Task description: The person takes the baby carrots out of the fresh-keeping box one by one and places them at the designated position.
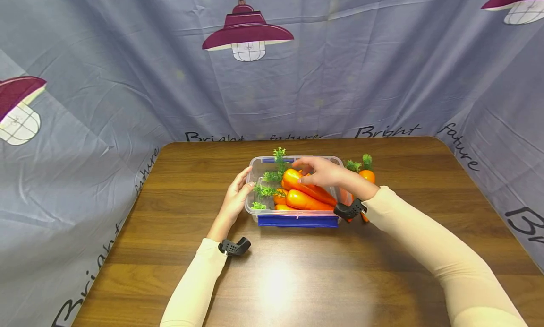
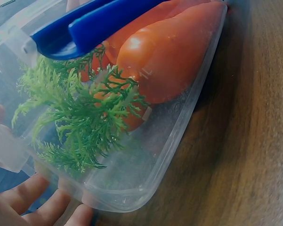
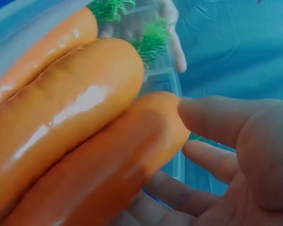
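Note:
A clear plastic box [image 1: 297, 213] with blue clips holds several orange carrots [image 1: 308, 202] with green leafy tops [image 1: 265, 191]. My left hand [image 1: 233, 199] grips the box's left end, its fingertips against the outer wall in the left wrist view. Over the box, my right hand [image 1: 320, 172] curls its thumb and fingers round the thick end of the uppermost carrot [image 3: 150, 122]. That carrot lies beside another in the right wrist view, its tip towards the box's right side.
More carrots [image 1: 367, 176] with green tops lie on the wooden table [image 1: 191, 176] just right of the box, partly hidden by my right wrist. A grey curtain [image 1: 263, 90] printed with lamps hangs behind the table and along its sides.

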Demonstrator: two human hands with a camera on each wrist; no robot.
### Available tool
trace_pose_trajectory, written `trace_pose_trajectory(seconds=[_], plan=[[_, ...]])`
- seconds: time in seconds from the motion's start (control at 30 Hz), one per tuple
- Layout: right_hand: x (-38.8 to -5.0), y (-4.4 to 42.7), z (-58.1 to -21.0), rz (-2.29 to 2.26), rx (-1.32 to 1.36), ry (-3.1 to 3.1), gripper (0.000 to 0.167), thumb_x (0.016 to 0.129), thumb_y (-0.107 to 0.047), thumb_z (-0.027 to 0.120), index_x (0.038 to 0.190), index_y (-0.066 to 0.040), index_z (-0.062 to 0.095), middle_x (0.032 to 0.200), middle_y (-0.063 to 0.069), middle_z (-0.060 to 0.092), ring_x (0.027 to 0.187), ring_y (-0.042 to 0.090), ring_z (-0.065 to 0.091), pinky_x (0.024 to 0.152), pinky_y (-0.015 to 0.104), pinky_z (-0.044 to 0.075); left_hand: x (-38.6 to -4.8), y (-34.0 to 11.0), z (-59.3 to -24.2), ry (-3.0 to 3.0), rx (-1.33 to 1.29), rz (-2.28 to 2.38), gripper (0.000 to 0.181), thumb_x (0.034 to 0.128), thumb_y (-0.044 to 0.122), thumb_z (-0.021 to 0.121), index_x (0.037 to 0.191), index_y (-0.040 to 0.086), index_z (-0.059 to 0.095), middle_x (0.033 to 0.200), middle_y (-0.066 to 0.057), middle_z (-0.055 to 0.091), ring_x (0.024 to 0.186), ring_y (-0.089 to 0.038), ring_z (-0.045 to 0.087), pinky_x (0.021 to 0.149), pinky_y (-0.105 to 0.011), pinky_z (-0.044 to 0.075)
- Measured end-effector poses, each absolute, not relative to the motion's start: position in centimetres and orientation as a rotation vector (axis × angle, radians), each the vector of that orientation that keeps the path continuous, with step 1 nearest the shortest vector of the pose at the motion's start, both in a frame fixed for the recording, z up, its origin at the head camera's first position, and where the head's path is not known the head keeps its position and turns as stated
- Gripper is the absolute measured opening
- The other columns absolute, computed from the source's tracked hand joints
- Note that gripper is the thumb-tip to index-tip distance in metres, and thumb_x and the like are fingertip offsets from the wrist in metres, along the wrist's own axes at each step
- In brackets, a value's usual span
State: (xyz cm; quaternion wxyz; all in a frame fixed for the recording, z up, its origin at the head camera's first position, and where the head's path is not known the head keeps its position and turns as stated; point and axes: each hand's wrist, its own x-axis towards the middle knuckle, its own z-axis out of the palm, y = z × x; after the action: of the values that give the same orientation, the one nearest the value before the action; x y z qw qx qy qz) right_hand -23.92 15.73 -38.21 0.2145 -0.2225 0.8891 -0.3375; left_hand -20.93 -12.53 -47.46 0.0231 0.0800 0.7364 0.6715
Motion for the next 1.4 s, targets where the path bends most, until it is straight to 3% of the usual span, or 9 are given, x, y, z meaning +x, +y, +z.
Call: trace_pose_trajectory(seconds=[0.2, 0.77, 0.97, 1.13, 1.3, 1.4], plan=[[-23.8, 15.0, -38.2, -0.750, -0.749, 2.518, 0.059, 0.097, -0.013, 0.066, 0.150, -0.001, 0.044, 0.146, 0.023, 0.055, 0.128, 0.043, 0.059, 0.105, 0.053, 0.051, -21.0, -12.4, -47.5, 2.283, 0.237, 2.078, 0.052, 0.1031, 0.007, 0.051, 0.154, 0.007, 0.041, 0.166, -0.020, 0.030, 0.154, -0.040, 0.028, 0.123, -0.057, 0.030], [-23.5, 15.0, -38.1, -0.763, -0.722, 2.522, 0.066, 0.092, 0.000, 0.065, 0.154, -0.005, 0.041, 0.148, 0.022, 0.055, 0.131, 0.041, 0.058, 0.106, 0.054, 0.051, -20.8, -12.3, -47.5, 2.282, 0.239, 2.070, 0.052, 0.1033, 0.008, 0.050, 0.155, 0.007, 0.041, 0.166, -0.021, 0.031, 0.152, -0.041, 0.033, 0.122, -0.057, 0.032], [-23.8, 16.0, -37.6, -0.982, -0.667, 2.467, 0.069, 0.093, 0.002, 0.064, 0.156, -0.005, 0.037, 0.146, 0.026, 0.055, 0.129, 0.043, 0.059, 0.101, 0.051, 0.055, -20.8, -12.4, -47.5, 2.266, 0.237, 2.087, 0.053, 0.1031, 0.006, 0.050, 0.155, 0.007, 0.040, 0.165, -0.020, 0.033, 0.149, -0.041, 0.038, 0.121, -0.056, 0.035], [-23.9, 17.4, -36.8, -1.131, -0.600, 2.471, 0.070, 0.093, 0.001, 0.064, 0.156, -0.005, 0.035, 0.141, 0.029, 0.056, 0.123, 0.044, 0.062, 0.089, 0.043, 0.060, -20.8, -12.4, -47.5, 2.262, 0.243, 2.087, 0.052, 0.1029, 0.006, 0.050, 0.155, 0.006, 0.040, 0.165, -0.021, 0.033, 0.148, -0.041, 0.039, 0.120, -0.055, 0.036], [-23.9, 19.1, -36.1, -1.243, -0.488, 2.472, 0.070, 0.094, -0.002, 0.064, 0.157, -0.006, 0.034, 0.125, 0.029, 0.061, 0.100, 0.032, 0.068, 0.072, 0.032, 0.059, -20.8, -12.5, -47.5, 2.262, 0.237, 2.088, 0.053, 0.1033, 0.007, 0.050, 0.155, 0.007, 0.040, 0.166, -0.020, 0.032, 0.150, -0.040, 0.036, 0.121, -0.055, 0.034], [-23.9, 20.3, -35.7, -1.316, -0.399, 2.435, 0.070, 0.096, -0.004, 0.063, 0.158, -0.009, 0.031, 0.125, 0.028, 0.059, 0.091, 0.024, 0.067, 0.068, 0.031, 0.058, -20.9, -12.6, -47.6, 2.255, 0.238, 2.095, 0.053, 0.1035, 0.007, 0.049, 0.155, 0.007, 0.039, 0.166, -0.020, 0.031, 0.150, -0.040, 0.036, 0.122, -0.056, 0.034]])
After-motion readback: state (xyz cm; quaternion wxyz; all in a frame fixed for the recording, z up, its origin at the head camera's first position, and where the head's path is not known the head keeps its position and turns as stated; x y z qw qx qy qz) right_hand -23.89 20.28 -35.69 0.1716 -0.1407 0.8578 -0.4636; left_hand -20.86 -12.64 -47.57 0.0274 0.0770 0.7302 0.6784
